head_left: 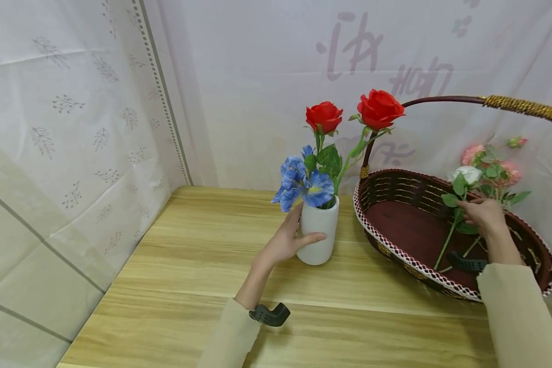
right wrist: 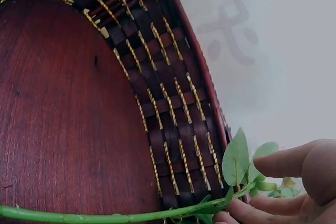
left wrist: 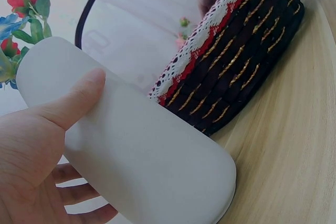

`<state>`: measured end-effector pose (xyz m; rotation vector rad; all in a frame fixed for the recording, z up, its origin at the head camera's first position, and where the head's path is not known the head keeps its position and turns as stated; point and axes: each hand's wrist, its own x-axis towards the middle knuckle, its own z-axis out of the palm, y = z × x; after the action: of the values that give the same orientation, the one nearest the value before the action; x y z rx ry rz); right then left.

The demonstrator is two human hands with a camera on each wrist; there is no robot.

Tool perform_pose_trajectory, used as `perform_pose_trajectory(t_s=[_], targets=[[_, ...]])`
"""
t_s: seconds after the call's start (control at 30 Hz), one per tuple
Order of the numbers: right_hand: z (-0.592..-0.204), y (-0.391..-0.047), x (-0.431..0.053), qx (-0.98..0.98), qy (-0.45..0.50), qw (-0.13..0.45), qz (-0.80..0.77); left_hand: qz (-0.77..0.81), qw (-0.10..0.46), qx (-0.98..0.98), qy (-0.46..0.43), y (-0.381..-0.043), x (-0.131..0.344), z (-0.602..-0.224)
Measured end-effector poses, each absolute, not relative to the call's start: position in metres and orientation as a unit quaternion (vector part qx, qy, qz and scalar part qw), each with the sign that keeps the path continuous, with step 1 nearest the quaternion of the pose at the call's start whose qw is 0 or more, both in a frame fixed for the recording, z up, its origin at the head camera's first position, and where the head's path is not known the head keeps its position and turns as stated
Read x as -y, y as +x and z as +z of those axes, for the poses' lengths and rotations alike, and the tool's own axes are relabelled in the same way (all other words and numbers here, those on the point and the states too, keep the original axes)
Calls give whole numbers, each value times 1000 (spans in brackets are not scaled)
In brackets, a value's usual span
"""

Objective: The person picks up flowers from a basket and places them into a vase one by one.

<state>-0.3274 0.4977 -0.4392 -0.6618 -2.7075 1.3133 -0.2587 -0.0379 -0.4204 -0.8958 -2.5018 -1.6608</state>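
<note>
A white vase (head_left: pixel 321 225) stands upright on the wooden table, and my left hand (head_left: pixel 282 244) holds it from the left. In the left wrist view the thumb (left wrist: pixel 84 95) lies along the vase's near side, while the other fingers pass behind it. Two red roses (head_left: pixel 380 110) and blue flowers (head_left: pixel 299 184) rise from the vase. Over the basket's right part, my right hand (head_left: pixel 485 217) pinches the leafy green stem (right wrist: pixel 131 217) of a white rose (head_left: pixel 467 175). That stem slants down into the basket. Pink flowers (head_left: pixel 510 174) stand just behind the hand.
A dark woven basket (head_left: pixel 414 261) with lace trim sits right of the vase. Its tall handle (head_left: pixel 455 98) arches above, wrapped partly in gold cord. Printed curtains (head_left: pixel 239 92) hang behind and left of the table (head_left: pixel 179 255). A black wrist device (head_left: pixel 270 314) sits on the left wrist.
</note>
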Motion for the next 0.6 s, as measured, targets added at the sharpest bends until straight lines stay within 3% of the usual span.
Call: perform_pose_trajectory(t_s=[0.13, 0.4, 0.6], targets=[[-433, -323, -491, 877, -225, 10, 425, -530, 6, 797, -289, -259, 38, -421], [-379, -285, -434, 860, -230, -41, 454, -529, 11, 796, -294, -260, 38, -421], [-372, -276, -427, 847, -210, -67, 484, -527, 7, 799, -290, -259, 38, -422]])
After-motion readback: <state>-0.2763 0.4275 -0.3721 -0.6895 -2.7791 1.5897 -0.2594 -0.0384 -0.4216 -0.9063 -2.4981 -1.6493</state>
